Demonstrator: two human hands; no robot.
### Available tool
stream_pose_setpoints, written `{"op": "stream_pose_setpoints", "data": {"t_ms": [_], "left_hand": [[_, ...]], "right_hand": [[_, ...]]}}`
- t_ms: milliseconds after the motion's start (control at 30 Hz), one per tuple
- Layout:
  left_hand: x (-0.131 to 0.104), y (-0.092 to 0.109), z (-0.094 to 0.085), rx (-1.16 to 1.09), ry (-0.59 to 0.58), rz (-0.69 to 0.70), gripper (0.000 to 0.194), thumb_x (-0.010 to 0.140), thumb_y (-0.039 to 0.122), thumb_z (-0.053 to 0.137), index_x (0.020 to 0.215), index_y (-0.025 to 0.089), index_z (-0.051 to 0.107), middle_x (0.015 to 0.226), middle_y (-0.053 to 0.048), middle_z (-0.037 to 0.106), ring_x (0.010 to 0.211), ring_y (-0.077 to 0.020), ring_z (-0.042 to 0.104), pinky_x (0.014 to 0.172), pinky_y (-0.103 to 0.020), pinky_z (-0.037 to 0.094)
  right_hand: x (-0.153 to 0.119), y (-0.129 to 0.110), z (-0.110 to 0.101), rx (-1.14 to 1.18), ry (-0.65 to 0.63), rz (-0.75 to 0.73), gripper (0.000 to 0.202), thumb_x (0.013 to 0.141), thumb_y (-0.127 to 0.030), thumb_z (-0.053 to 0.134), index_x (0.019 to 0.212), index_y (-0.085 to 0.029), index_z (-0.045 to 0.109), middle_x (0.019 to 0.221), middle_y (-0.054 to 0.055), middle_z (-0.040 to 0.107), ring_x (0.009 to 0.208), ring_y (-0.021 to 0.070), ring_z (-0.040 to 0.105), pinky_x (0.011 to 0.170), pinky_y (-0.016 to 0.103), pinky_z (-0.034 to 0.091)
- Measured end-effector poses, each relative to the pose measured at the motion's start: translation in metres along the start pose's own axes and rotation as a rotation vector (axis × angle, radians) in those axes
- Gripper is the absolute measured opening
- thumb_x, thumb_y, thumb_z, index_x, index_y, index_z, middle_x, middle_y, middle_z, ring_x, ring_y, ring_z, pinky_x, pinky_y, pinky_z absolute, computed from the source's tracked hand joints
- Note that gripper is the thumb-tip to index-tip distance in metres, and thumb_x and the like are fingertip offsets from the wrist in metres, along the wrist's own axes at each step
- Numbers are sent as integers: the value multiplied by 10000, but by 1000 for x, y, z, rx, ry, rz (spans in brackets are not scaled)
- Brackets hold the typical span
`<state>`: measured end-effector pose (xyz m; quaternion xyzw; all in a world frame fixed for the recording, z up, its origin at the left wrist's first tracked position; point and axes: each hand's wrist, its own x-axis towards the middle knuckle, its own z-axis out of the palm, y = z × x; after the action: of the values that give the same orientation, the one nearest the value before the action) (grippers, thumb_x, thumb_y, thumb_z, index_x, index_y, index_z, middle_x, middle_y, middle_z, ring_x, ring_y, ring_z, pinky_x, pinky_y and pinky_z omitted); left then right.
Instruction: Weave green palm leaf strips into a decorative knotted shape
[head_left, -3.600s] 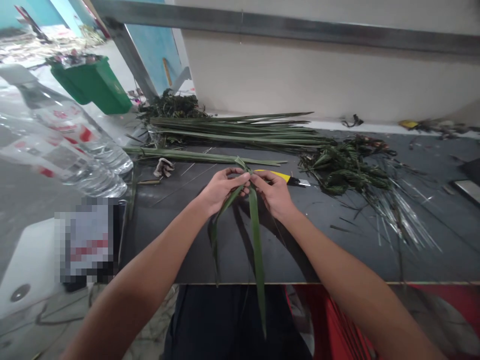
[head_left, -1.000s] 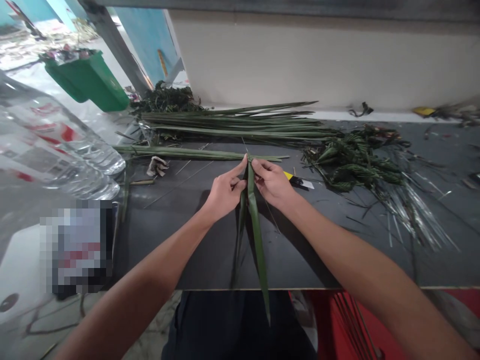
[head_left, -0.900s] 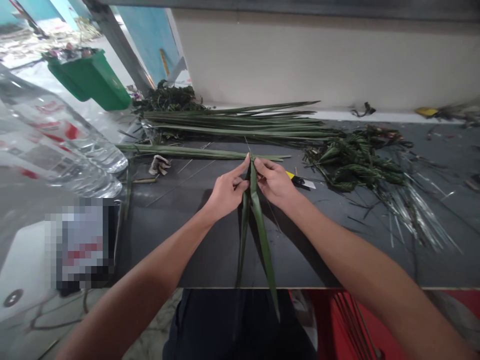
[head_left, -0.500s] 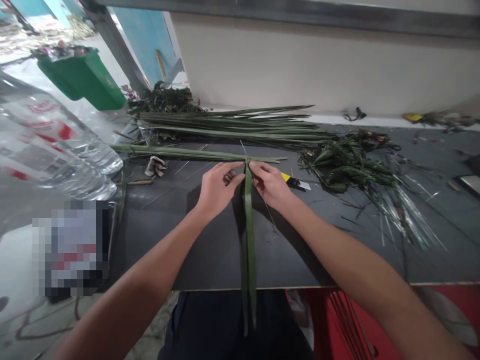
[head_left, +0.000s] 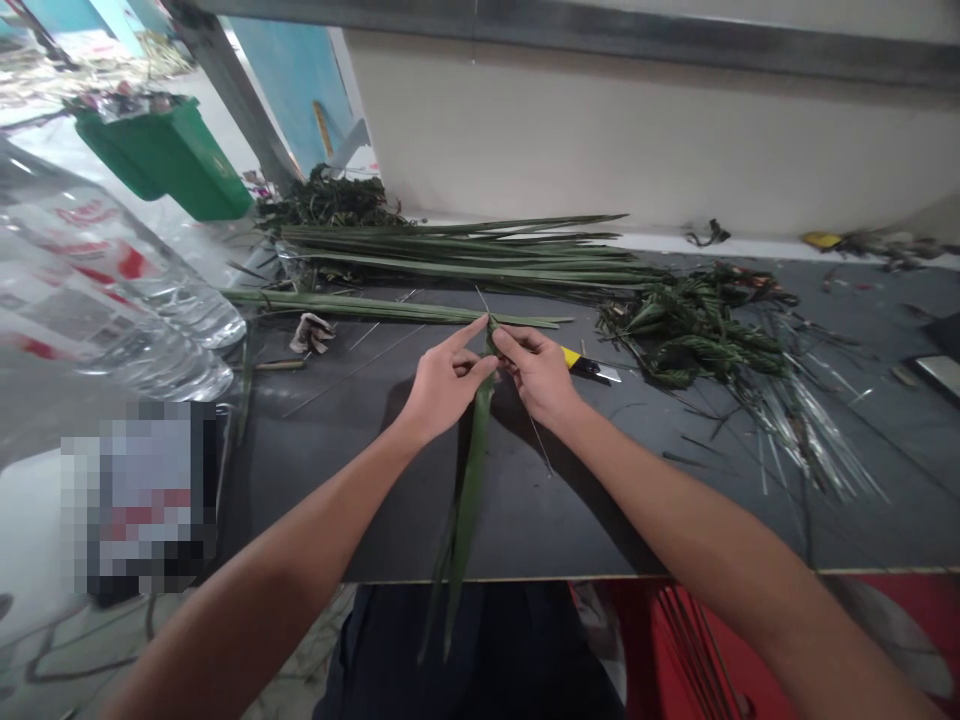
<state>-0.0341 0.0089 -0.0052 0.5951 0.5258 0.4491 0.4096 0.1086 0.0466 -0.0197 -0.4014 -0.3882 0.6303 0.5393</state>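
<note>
A long green leaf strip (head_left: 472, 470) hangs from my fingers over the table's front edge, its tails apart at the bottom. My left hand (head_left: 454, 375) has its thumb pressed on the strip and its index finger stretched to the folded top. From the other side, my right hand (head_left: 536, 370) pinches the top of the leaf. A thin wire (head_left: 541, 445) sticks out below the right fingers, and a thin tip pokes up above the fold. Behind my right hand lies a yellow and black utility knife (head_left: 595, 368), blade out.
Long leaf strips (head_left: 465, 250) lie across the back of the dark table (head_left: 405, 530). Woven leaf pieces (head_left: 697, 330) are piled right, near clear-wrapped wires (head_left: 810, 420). Large water bottles (head_left: 142, 265) stand left, with a crumpled tissue (head_left: 311, 333) nearby. A green bin (head_left: 165, 155) stands beyond.
The hanging tails of the leaf strip have swung left. My left thumb has closed onto the strip, and the leaf's top is now folded between my fingers.
</note>
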Motion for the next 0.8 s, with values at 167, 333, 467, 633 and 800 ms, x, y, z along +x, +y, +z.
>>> {"op": "stream_pose_setpoints", "data": {"t_ms": [167,333,467,633,800], "left_hand": [[2,-1,-3,-1,11,0,666,855,306,714,1492,206,543,701,-9,740,566,-137,573,568,-267,454],[2,2,-3,-89,18,-34,636,852,294,719,1465,205,573,694,-8,737,600,-153,641,611,-273,508],[0,5,2,-193,41,-104,594,828,287,749,1391,148,615,701,-28,738,587,-153,653,594,-279,535],[-1,9,6,-390,128,-210,310,777,266,810,999,100,672,744,-62,737,585,-142,666,605,-281,559],[-1,10,0,-568,32,-352,297,745,248,851,945,97,692,807,-71,737,655,-130,667,661,-272,547]], "right_hand": [[3,-1,-2,30,-52,16,437,539,-525,922,780,-224,714,639,-32,595,616,129,560,582,302,497],[8,0,-7,66,-118,28,400,526,-462,941,791,-238,741,717,-26,661,659,124,593,682,316,551],[12,2,-10,55,-103,-10,362,548,-413,938,788,-236,732,762,-20,688,677,126,621,712,328,559],[12,6,-7,11,-43,-45,387,533,-436,932,790,-224,733,757,-9,704,657,140,626,704,341,554],[7,8,-6,-147,-13,-174,272,671,-424,852,839,-234,753,859,18,735,770,168,659,769,354,545]]}}
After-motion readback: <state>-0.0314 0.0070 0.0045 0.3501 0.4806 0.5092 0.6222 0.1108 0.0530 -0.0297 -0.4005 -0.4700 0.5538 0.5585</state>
